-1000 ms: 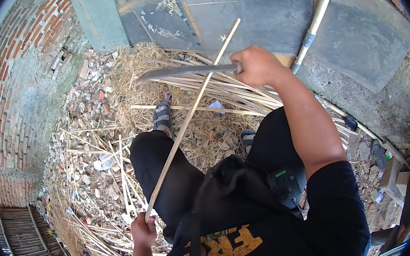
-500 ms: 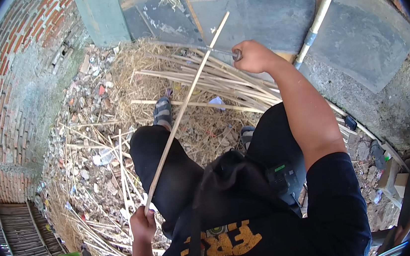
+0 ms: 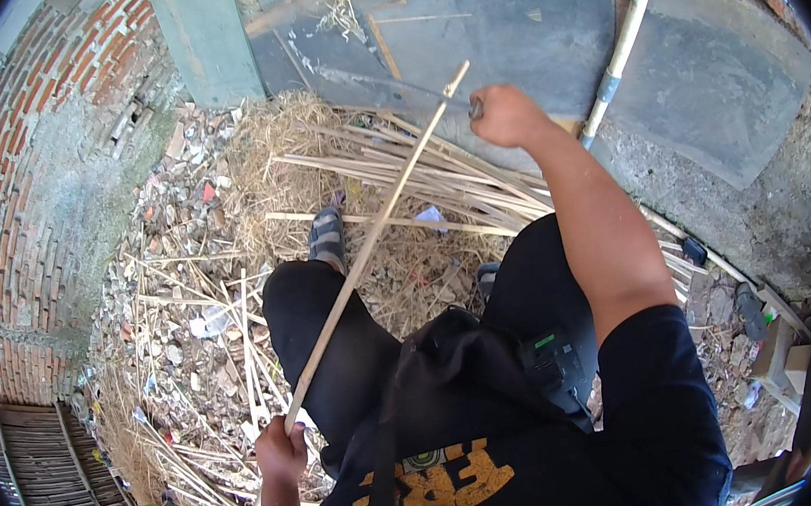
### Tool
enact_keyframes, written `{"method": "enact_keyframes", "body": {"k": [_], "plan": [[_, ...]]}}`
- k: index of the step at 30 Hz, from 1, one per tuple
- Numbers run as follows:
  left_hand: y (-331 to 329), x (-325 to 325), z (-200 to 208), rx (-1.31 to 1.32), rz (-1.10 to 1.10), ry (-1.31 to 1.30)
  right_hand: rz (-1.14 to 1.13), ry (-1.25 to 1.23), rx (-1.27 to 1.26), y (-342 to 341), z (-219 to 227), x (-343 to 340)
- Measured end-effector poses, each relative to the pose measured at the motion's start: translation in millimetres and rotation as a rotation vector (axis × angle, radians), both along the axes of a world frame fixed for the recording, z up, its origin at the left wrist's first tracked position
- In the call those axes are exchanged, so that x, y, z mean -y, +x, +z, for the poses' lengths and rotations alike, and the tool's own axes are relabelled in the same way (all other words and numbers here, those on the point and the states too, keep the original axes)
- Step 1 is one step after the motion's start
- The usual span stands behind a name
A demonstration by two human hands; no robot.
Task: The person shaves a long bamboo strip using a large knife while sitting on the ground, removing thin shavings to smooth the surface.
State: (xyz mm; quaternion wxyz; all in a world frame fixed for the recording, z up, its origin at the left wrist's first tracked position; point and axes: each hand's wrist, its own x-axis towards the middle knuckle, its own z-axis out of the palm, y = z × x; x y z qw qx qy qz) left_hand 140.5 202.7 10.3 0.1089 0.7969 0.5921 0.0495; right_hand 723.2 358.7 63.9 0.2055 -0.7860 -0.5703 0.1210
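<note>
A long bamboo strip (image 3: 370, 242) is gripped at its near end by the left hand (image 3: 281, 451), fingers closed around it. The right hand (image 3: 507, 114), far right, is fisted on a dark blade handle (image 3: 475, 107) beside the strip's far tip. Many split strips (image 3: 397, 170) are already piled ahead; this one appears unfinished.

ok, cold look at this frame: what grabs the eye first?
The long pale stick running diagonally across the middle, its lower end gripped in the left hand. The right hand is raised near the stick's top end, closed on a dark handle whose blade is hard to make out. Under the feet lies a heap of cut sticks and straw.
</note>
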Motion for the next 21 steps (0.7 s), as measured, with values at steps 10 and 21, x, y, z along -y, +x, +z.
{"method": "enact_keyframes", "body": {"k": [10,21], "plan": [[-4,1,-7,0.134,-0.022,-0.045,0.215,0.076,0.082,-4,-13,11],[-11,1,-1,0.172,0.004,-0.108,0.294,0.051,0.203,-39,20,25]]}}
